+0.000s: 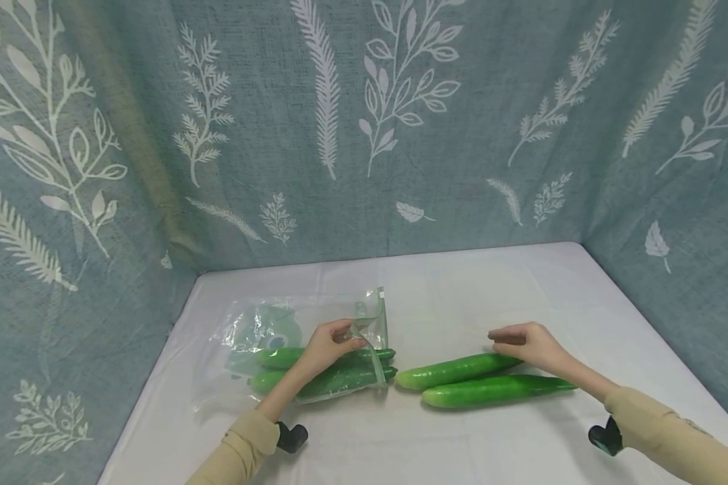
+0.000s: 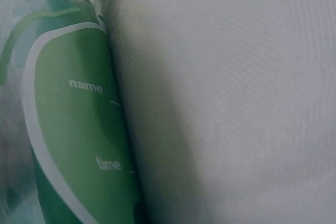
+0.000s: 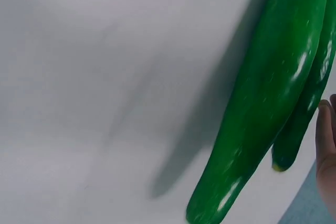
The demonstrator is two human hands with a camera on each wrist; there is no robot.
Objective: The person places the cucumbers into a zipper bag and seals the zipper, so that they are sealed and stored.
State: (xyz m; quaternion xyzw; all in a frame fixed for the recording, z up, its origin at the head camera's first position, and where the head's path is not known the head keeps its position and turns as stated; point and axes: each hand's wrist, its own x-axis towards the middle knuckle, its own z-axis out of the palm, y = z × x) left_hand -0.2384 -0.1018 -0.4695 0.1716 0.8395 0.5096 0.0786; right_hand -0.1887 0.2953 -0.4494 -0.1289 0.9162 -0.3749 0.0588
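In the head view, at 7 o'clock, pinching the mouth edge of a clear bag (image 1: pixel 273 323) between thumb and fingers of the left grip (image 1: pixel 324 351). Can see two bagged cucumbers (image 1: pixel 346 382) lying lengthwise inside, tips at the mouth. Toward 5 o'clock, just beyond that mouth, can see two loose cucumbers (image 1: pixel 497 391) side by side on the white bench (image 1: pixel 461 444). At 4 o'clock, holding the right grip (image 1: pixel 530 347) spread at the 3 o'clock end of the upper loose one; cannot tell about contact. At 12 o'clock, can see a leaf-patterned curtain (image 1: pixel 346 202).

In the left wrist view, can see the bag at 9 o'clock, with a green label (image 2: pixel 79 124) reading "name" and "time".

In the right wrist view, can see both loose cucumbers slanting from 1:30 to nearly 6, one partly hiding the other, with straight fingers (image 3: pixel 324 135) between 3 and 4 o'clock.
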